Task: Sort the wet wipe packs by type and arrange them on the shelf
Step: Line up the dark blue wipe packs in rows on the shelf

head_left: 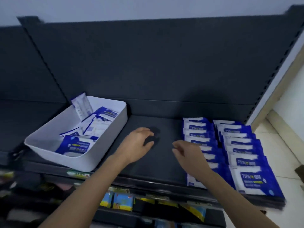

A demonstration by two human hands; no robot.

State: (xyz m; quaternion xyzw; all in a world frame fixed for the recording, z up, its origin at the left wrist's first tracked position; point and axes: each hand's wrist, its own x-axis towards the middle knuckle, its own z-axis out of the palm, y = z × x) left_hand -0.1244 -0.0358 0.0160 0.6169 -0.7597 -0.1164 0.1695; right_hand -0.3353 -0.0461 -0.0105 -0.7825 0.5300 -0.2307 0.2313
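A white bin [54, 155] sits on the left of the dark shelf [148, 163] and holds several loose blue-and-white wet wipe packs [74, 145]; one paler pack [83, 106] leans on its back wall. Two rows of blue-and-white packs [243, 162] lie overlapped on the shelf's right side. My left hand [137, 145] hovers over the bare middle of the shelf, fingers loosely curled, holding nothing. My right hand [187, 153] hangs empty beside the left row of packs, and my forearm covers part of that row.
The dark back panel rises behind the shelf, with slotted uprights at left and right. Below the shelf's front edge, a lower shelf holds yellow and blue packaged goods [121, 201]. Pale tiled floor [283, 155] shows at the right.
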